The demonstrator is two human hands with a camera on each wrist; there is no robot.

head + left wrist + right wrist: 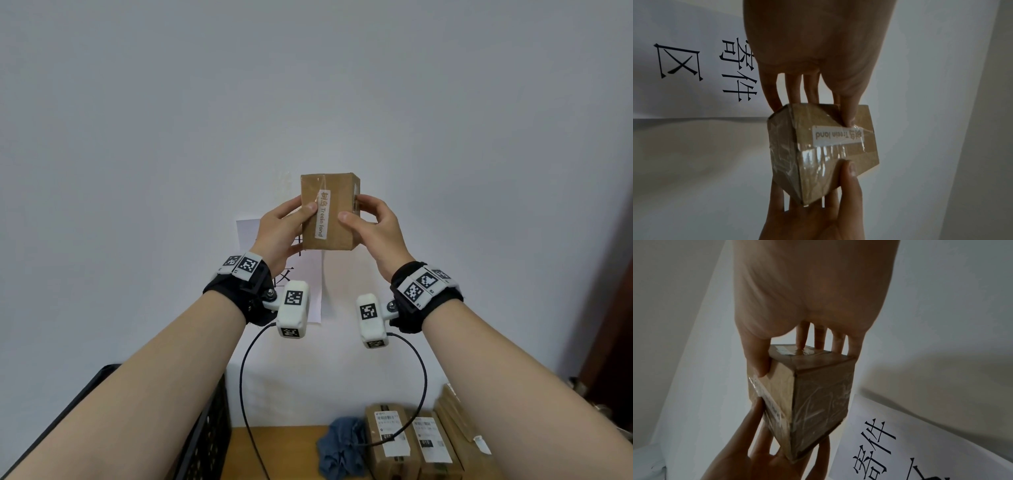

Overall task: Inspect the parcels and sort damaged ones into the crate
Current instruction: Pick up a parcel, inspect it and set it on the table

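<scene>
Both hands, left hand (281, 228) and right hand (373, 228), have their grip clamped on the small brown taped cardboard parcel (334, 219), held up well above the wooden worktop (284, 452). I'd rotate it slowly, checking every corner and taped seam before deciding on the black plastic crate (205, 428).

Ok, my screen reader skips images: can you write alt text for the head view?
Both hands, left and right, hold a taped box up before a white wall. Below, parcels and a blue cloth lie on a table.
</scene>
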